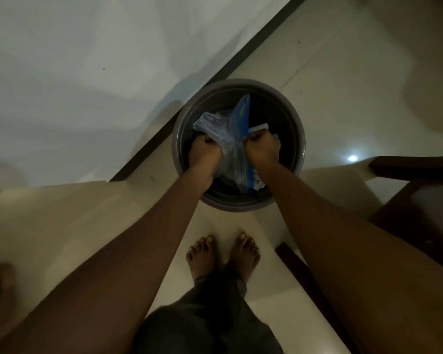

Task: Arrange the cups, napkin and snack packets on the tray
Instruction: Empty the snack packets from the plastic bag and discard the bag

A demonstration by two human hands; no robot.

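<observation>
Down on the pale tiled floor [330,72], seen from the head camera, a round grey bin [301,139] stands against a dark baseboard strip [241,54] at the foot of a white wall [74,60]. Both bare arms reach straight down into the bin. The left hand [205,152] is clenched on crumpled clear plastic [212,123] near the bin's left wall. The right hand [262,146] is clenched on a blue packet [242,116], which stands on edge across the middle of the bin, its upper end pointing toward the far rim. A yellow mark shows on the blue face, too small to read. Some white paper [259,127] lies just beyond the right hand, and a white scrap [256,180] with faint dark writing, not legible, lies by the near rim. Two bare feet [223,254] stand on the floor close to the bin's near side, above dark trousers [205,323]. Dark wooden furniture [414,190] fills the right edge. A small bright reflection [352,158] lies on the floor to the bin's right. No tray, cup or napkin can be identified for certain.
</observation>
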